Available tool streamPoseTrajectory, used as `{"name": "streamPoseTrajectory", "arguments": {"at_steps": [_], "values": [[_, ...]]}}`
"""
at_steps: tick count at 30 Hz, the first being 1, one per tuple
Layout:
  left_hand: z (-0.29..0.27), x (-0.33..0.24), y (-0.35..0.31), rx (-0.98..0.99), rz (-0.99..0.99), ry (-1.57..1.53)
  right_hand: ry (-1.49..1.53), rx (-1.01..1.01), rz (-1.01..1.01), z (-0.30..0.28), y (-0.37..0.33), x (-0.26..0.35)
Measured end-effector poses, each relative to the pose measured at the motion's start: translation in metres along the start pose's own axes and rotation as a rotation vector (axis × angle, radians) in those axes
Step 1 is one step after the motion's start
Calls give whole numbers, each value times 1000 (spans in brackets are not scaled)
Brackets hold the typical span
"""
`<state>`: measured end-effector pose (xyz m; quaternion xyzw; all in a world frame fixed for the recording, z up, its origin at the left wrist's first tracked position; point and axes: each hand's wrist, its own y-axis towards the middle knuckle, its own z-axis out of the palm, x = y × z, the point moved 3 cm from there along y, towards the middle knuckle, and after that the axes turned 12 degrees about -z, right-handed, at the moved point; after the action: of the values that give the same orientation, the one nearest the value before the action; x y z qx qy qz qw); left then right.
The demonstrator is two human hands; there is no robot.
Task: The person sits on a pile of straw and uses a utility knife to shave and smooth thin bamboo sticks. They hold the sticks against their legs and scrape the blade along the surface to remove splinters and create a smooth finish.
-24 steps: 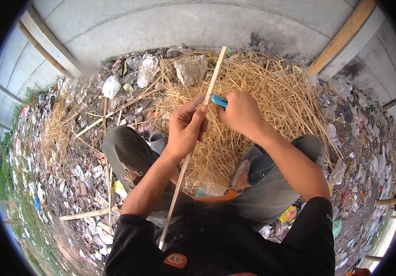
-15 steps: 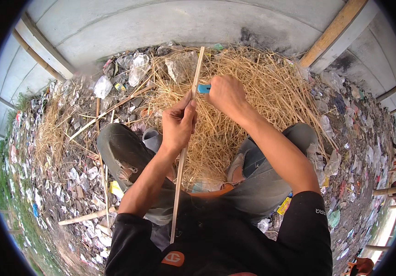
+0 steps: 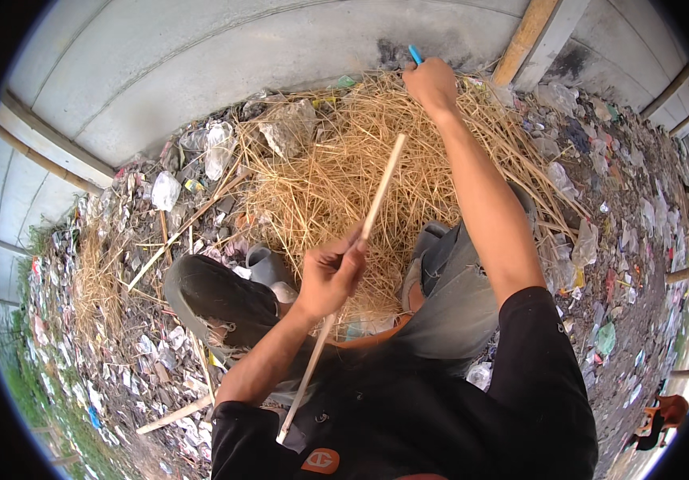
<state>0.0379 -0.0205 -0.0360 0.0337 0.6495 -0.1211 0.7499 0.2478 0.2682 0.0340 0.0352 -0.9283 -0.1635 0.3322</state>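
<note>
My left hand [image 3: 331, 276] is closed around the middle of a long, pale bamboo strip [image 3: 384, 186]. The strip slants from its upper end over the straw down to its lower end against my black shirt. Far out ahead, near the wall, my right hand [image 3: 432, 86] grips a blue-handled knife [image 3: 415, 54]. Only a short blue end of it sticks out past my fingers; any blade is hidden. Knife and strip are well apart. Beneath both hands lies a heap of straw-like bamboo shavings [image 3: 336, 172], between and beyond my bent legs.
A grey panel wall [image 3: 280, 48] closes off the far side, with a wooden post [image 3: 524, 40] at right. Litter and plastic scraps [image 3: 164, 190] cover the ground. A pale rock-like lump [image 3: 288, 128] sits by the shavings. Another bamboo piece [image 3: 175, 415] lies at lower left.
My right hand has moved with the knife from beside the strip up and away toward the wall. The strip has slid lower and tilts more to the right, still in my left hand.
</note>
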Motion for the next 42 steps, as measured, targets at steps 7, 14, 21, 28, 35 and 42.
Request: {"name": "streamPoseTrajectory", "arguments": {"at_steps": [7, 14, 21, 28, 35, 42], "values": [[-44, -40, 19, -236, -24, -98, 437, 163, -212, 2, -27, 36], [-40, -41, 22, -222, -61, -119, 953, 324, -169, -2, -87, 79], [-38, -30, 21, -202, -108, -156, 1047, 339, -151, 6, -105, 83], [-45, -33, 21, -224, -144, -149, 1021, 464, -170, 28, -143, 95], [-36, -33, 17, 27, -279, -278, 1086, 516, -102, 18, -129, 95], [-8, -17, 9, 408, -388, -710, 1378, 254, 118, -9, -83, 63]]}}
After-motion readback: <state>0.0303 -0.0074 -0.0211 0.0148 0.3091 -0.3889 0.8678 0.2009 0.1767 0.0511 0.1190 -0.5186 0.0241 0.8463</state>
